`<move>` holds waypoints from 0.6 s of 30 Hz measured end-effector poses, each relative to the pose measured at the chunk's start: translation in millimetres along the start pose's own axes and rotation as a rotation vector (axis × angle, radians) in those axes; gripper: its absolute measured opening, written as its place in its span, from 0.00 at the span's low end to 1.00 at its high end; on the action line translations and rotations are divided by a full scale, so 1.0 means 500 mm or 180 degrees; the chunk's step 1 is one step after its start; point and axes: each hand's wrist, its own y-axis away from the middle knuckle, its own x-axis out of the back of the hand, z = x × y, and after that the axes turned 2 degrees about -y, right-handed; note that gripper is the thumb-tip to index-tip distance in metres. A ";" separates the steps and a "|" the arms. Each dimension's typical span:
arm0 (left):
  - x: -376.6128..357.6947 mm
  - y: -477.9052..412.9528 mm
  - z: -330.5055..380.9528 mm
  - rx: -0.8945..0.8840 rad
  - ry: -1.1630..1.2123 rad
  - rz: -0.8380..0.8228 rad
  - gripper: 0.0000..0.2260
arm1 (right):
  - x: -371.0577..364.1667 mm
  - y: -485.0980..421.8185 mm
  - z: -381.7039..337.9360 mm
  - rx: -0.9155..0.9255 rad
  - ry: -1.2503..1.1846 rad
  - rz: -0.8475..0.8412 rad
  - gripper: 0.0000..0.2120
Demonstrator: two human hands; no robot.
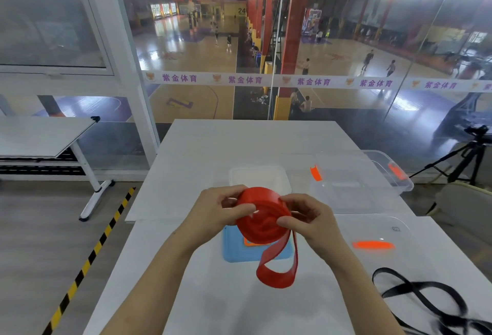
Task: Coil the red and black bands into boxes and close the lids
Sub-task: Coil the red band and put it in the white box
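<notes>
Both my hands hold the red band [262, 218] above the table, most of it wound into a flat coil. My left hand [223, 209] grips the coil's left edge, and my right hand [306, 217] pinches its right edge. A loose loop of the red band hangs down to the table below the coil. The black band [426, 297] lies uncoiled at the near right. A small white box [259, 178] stands open behind the coil. A large clear box [372, 177] with orange clips sits at the far right. Its clear lid [372, 245] lies nearer.
A blue lid with an orange clip [234, 249] lies flat under the coil. The white table [213, 294] ends at a glass wall ahead. A second table [40, 137] stands to the left, a tripod [468, 153] to the right.
</notes>
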 end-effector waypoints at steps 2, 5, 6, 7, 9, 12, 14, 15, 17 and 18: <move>0.002 0.002 0.005 0.0000 0.0206 -0.0046 0.09 | 0.003 0.002 0.000 -0.0034 -0.0118 0.0114 0.17; 0.001 -0.001 -0.002 0.0210 0.0203 -0.0230 0.10 | 0.004 0.001 -0.007 -0.0026 -0.0101 0.0221 0.16; 0.001 -0.003 -0.007 0.0285 0.0112 -0.0311 0.11 | 0.006 0.001 -0.009 -0.0045 -0.0094 0.0230 0.16; 0.002 -0.004 -0.011 0.0314 -0.0039 -0.0375 0.13 | 0.008 0.000 -0.010 -0.0070 -0.0077 0.0225 0.16; 0.001 -0.008 -0.012 0.0284 -0.0494 -0.0430 0.20 | 0.010 0.001 -0.017 -0.0117 0.0061 0.0162 0.16; -0.010 -0.009 0.008 0.0229 -0.0863 -0.0571 0.22 | 0.003 0.005 -0.024 -0.0099 0.0472 -0.0065 0.15; -0.022 -0.014 0.013 0.0149 -0.1048 -0.0591 0.18 | -0.003 0.007 -0.026 -0.0078 0.0503 -0.0082 0.15; -0.026 -0.015 0.013 0.0126 -0.1040 -0.0543 0.17 | -0.004 0.006 -0.027 -0.0058 0.0480 -0.0081 0.16; -0.027 -0.015 0.012 0.0128 -0.0786 -0.0415 0.14 | -0.001 0.003 -0.026 -0.0032 0.0423 -0.0090 0.17; -0.026 -0.013 0.008 0.0138 -0.0600 -0.0359 0.14 | 0.002 0.002 -0.025 -0.0031 0.0382 -0.0099 0.17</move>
